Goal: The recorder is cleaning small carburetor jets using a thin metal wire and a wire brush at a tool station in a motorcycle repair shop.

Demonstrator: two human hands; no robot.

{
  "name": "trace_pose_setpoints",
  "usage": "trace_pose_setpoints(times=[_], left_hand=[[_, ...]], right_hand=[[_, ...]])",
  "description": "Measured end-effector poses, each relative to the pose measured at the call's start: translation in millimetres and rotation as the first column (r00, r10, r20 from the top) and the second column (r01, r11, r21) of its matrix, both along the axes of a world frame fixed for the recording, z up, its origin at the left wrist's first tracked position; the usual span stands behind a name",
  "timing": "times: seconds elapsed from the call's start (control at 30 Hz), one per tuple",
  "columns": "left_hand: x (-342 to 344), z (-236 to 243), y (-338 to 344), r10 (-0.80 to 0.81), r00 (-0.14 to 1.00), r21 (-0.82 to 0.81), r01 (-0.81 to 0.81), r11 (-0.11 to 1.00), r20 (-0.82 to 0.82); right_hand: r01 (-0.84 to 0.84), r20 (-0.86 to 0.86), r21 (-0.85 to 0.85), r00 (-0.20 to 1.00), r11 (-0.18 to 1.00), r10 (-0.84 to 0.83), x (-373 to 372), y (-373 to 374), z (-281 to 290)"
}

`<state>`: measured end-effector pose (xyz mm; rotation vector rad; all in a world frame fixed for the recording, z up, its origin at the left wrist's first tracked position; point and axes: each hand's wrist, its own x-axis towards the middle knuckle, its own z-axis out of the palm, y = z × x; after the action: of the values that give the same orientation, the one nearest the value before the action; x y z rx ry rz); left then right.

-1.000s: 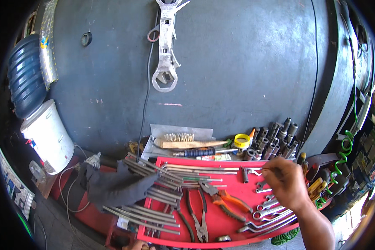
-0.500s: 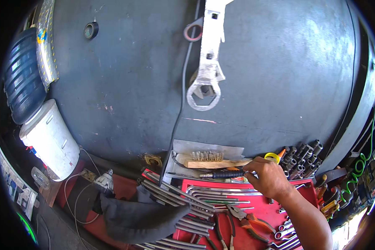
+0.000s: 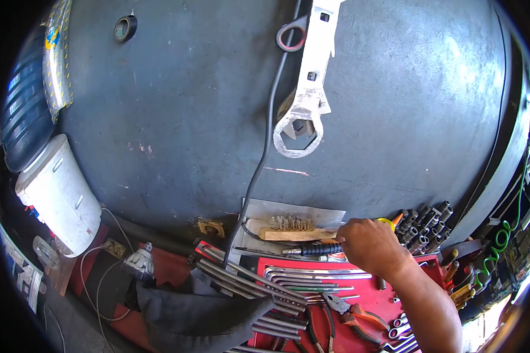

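My right hand [image 3: 371, 244] is over the right end of a wooden-handled wire brush [image 3: 294, 232], fingers curled; what they grip is hidden. Just below the brush lies a tool with a blue-and-black grip [image 3: 312, 250]. A yellow ring [image 3: 386, 222] peeks out behind my hand. Below, a red tray [image 3: 424, 270] holds L-shaped hex keys [image 3: 312, 270], pliers with black grips [image 3: 315, 326], orange-handled pliers [image 3: 365, 326] and several wrenches [image 3: 399, 330]. My left hand is not in view.
Sockets [image 3: 430, 229] stand right, beside assorted handles and a green coiled hose [image 3: 500, 238]. Large wrenches [image 3: 315, 59] hang on the grey wall. Dark cloth [image 3: 200, 320] covers metal bars lower left. A white container [image 3: 59, 194] and blue jug [image 3: 23, 112] stand left.
My right hand has moved leftward from above the tray's wrenches to the brush handle's end, its fingers still curled. My left hand, partly visible earlier at the bottom edge, has left the view.
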<state>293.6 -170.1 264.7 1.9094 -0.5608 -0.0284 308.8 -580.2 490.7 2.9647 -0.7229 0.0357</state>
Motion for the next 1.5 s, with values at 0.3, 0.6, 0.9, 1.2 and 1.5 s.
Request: trace_pose_setpoints(times=[0.3, 0.6, 0.9, 1.2, 1.5], left_hand=[[3, 12, -10, 0.064, 0.994, -0.032, -0.061, 0.998, 0.093], [0, -1, -6, 0.068, 0.997, -0.021, -0.069, 0.997, -0.039], [-1, 9, -8, 0.108, 0.994, 0.023, -0.108, 0.994, 0.009], [12, -7, -1, -0.05, 0.923, 0.03, 0.042, 0.999, 0.382], [28, -61, 15, -0.113, 0.551, 0.052, 0.125, 0.991, 0.827]], right_hand=[[0.024, -0.133, 0.024, 0.991, 0.999, -0.021, -22, -26, -11], [-0.151, 0.05, 0.062, 0.988, 0.987, 0.148, -22, -36, -2], [-0.253, 0.1, 0.196, 0.966, 0.947, 0.237, -2, -28, -22], [-0.108, 0.161, -0.053, 0.98, 0.993, 0.115, 4, -32, -26], [-0.021, 0.165, 0.337, 0.986, 0.941, -0.037, 7, -48, -18]])
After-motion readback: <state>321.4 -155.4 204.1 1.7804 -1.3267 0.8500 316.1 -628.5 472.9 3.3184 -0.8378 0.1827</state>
